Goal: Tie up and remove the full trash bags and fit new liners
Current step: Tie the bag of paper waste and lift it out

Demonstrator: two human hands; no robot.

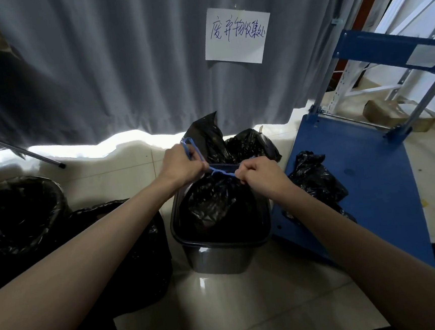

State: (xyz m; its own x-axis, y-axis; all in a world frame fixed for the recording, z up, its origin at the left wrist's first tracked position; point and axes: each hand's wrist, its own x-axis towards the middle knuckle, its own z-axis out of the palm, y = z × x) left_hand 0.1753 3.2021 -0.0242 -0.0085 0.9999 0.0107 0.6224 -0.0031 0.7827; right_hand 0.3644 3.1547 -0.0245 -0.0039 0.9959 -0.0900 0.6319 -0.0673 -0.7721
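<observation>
**Drawing the cord tight on the bin bag**

Forearms reach in from both lower corners toward the work, filling the near view. Beyond them, largest first: the grey curtain [97, 70] hangs across the back with a handwritten sign [236, 35] on it; a blue cart [365, 178] stands to the right, carrying a crumpled black bag. On the left sits a lined bin [18, 216] beside another dark bag [129, 251].

Centre stage is the bin [219, 254], its full bag [214, 204] still seated inside, neck gathered at the far rim. The left hand [182, 165] is curled round one blue cord [222, 170] loop; the right hand [259, 174] is fisted, pinching the other end. The cord runs taut between them.

To do this well, I'd judge: pull outward evenly, low over the neck, so the plastic bunches without tearing. Cross the loops and knot close to the bag. Lift only once the knot holds.
</observation>
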